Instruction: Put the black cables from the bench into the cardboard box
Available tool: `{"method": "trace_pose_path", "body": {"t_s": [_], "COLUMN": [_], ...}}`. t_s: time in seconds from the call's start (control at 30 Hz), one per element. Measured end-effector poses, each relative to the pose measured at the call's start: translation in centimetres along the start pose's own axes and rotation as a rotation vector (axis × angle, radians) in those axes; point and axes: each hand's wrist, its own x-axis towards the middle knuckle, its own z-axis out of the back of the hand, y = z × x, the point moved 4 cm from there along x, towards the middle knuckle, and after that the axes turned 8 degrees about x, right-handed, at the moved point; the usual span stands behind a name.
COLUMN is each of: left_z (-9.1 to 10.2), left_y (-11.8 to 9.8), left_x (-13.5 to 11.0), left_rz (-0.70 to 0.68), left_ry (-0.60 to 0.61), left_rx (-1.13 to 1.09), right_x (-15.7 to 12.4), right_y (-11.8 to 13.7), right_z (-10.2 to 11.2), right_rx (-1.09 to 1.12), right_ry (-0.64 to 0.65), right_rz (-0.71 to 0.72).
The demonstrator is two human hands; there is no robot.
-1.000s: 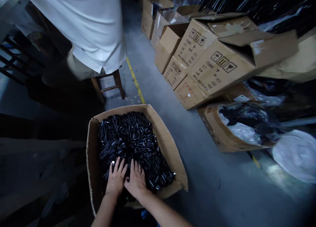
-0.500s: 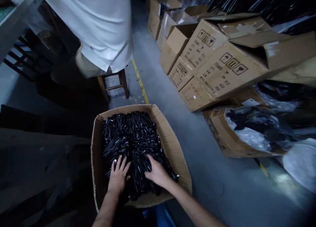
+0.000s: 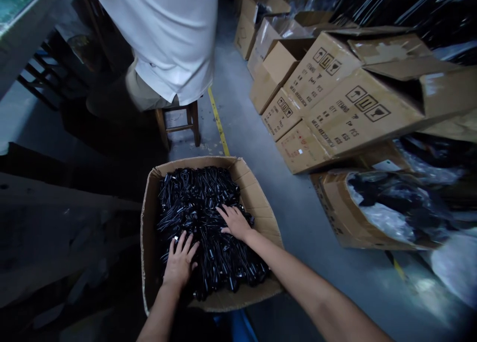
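An open cardboard box (image 3: 261,198) stands in front of me, filled with bundled black cables (image 3: 201,188). My left hand (image 3: 181,262) lies on the cables near the box's left side, fingers spread. Farther in and to the right, my right hand (image 3: 235,222) rests flat on the bundles with its fingers stretched out. Neither hand is wrapped round a bundle. Small pale connector ends show among the cables, one just beyond my left fingertips. The cables beneath both palms are hidden.
A person in a white shirt (image 3: 175,44) sits on a wooden stool (image 3: 179,128) beyond the box, by a workbench (image 3: 40,19). Stacked cartons (image 3: 335,118) line the right side. Nearer stands an open carton (image 3: 343,218) with plastic-wrapped goods. Yellow tape (image 3: 219,123) marks the floor.
My right hand has moved away from me, from the nearer bundles to the middle right of the cables. My left hand stays nearly in place. The view has shifted slightly.
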Motion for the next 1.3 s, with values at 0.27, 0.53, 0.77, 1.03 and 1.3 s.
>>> {"method": "trace_pose_path", "body": {"t_s": [0.27,0.53,0.77,1.03,1.3], "left_z": [-0.3,0.0,0.6,0.0,2.1], "left_y": [0.0,-0.1,0.0,0.2,-0.5], "left_x": [-0.1,-0.2,-0.2,-0.2,-0.6], "left_rz": [0.013,0.017,0.017,0.019,0.038], "left_ry": [-0.010,-0.006,-0.015,-0.006,0.041], "left_rx": [-0.005,-0.005,-0.017,-0.083,-0.167], "right_x": [-4.6,-3.2,-1.9,-3.8,0.0], "right_y": [4.0,6.9,6.6,-0.2,-3.4], "right_z": [-4.1,-7.0,-6.1,-0.1,-1.3], "right_rx": [-0.088,-0.009,0.015,-0.150,-0.197], "right_ry": [0.054,0.151,0.213,0.030,0.079], "right_rz": [-0.203,-0.494,-0.462,-0.184,-0.129]}}
